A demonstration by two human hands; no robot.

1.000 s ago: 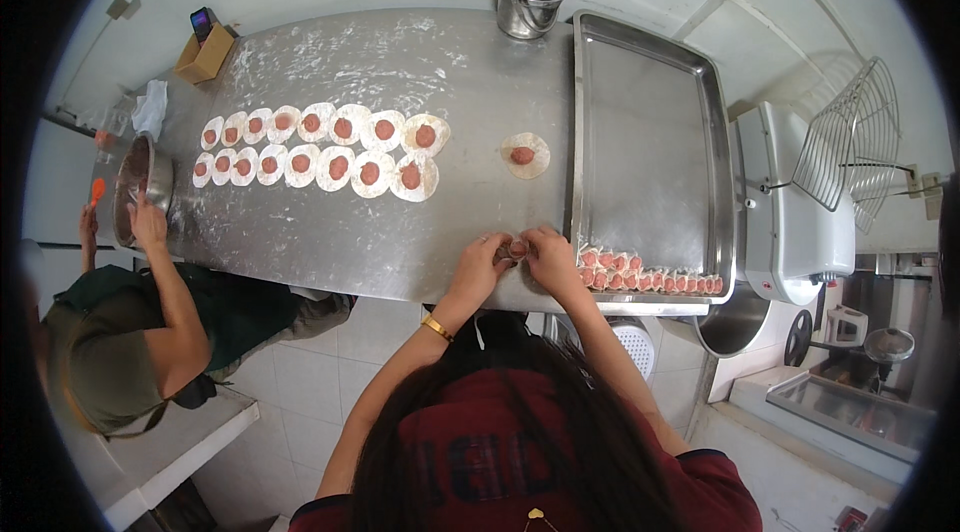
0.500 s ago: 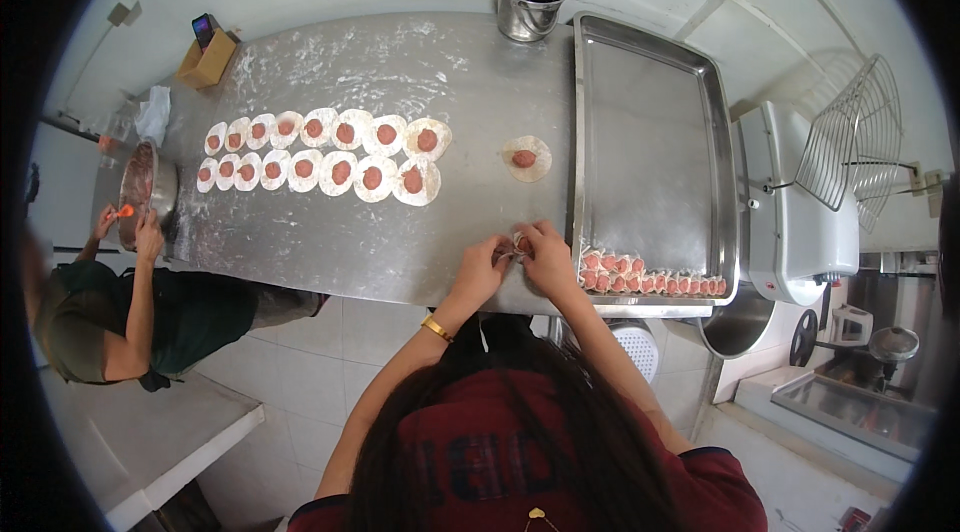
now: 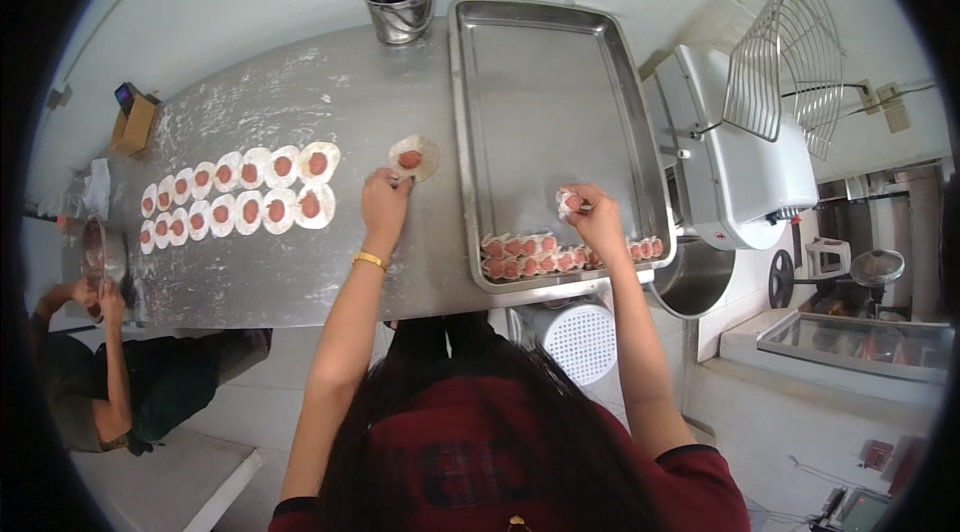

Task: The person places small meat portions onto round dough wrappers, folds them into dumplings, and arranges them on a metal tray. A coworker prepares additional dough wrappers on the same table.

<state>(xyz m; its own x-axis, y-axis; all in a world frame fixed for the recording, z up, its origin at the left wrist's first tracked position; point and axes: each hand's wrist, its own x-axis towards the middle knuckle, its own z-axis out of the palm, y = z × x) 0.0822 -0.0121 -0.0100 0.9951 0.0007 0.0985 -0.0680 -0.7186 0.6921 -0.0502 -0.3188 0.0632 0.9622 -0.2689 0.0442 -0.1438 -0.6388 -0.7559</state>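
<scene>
My right hand [image 3: 600, 218] pinches a filled dumpling [image 3: 567, 201] with a gathered white wrapper and pink filling, held above the metal tray [image 3: 545, 122]. Below it, rows of similar open-topped dumplings [image 3: 525, 254] line the tray's near side. My left hand [image 3: 386, 200], fingers apart, reaches the near edge of a round dough wrapper [image 3: 428, 150] lying on the steel table. A lump of pink meat filling [image 3: 409, 160] sits on that wrapper. Farther left, two rows of flat wrappers [image 3: 319, 154] each carry a lump of filling.
The steel table [image 3: 290, 272] is dusted with flour. A metal bucket [image 3: 400, 17] holding a black object stands behind it. White machine [image 3: 745, 162] with wire guard is right of the tray. At far left, a co-worker's hands [image 3: 108, 302] are at a metal bowl [image 3: 113, 257].
My hands have separated. The right carried the dumpling over the tray, while the left moved to the single wrapper. The view has shifted rightward.
</scene>
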